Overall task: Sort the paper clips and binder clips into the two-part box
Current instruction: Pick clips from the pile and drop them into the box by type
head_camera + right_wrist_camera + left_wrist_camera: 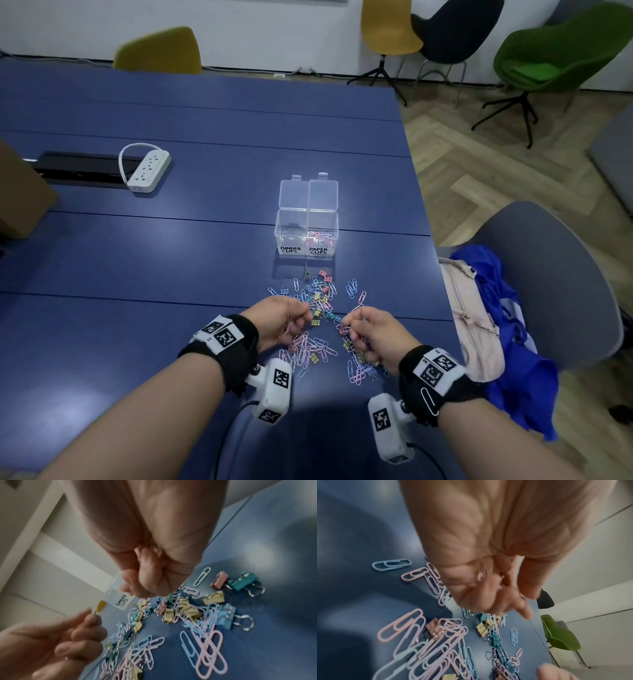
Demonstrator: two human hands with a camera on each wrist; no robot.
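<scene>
Both hands are low over the heap on the blue table [137,260]. The left hand [279,320] has its fingers curled in over the near-left edge of the scattered clips; the left wrist view shows something thin and pale tucked in against the curled fingers [489,588], too blurred to name, so whether that hand really holds anything cannot be told. The right hand [371,330] sits just across from it, fingers folded tight into the palm, with thin pink wire loops showing at the fingertips in the head view: it grips paper clips [346,329] there.

Between and under the hands lies the mixed heap [322,308], pastel paper clips in pink, blue and lilac tangled with small binder clips [187,608] in yellow, teal, pink and blue. A blue binder clip [226,616] and a teal one [245,581] lie off at the heap's edge, handles splayed on the table.

Farther out stands the clear two-part box [306,233], both lids [308,193] flipped up and back. Its left compartment, labelled BINDER CLIPS [290,249], shows nothing coloured inside. Its right compartment, labelled PAPER CLIPS [318,250], holds a small cluster of pink and lilac paper clips at the bottom. The box is well apart from the hands, just beyond the far edge of the heap.

A white power strip [149,169] lies far left on the table, and a grey chair [561,274] on the right carries a pale bag [469,315] and blue cloth [507,308].
</scene>
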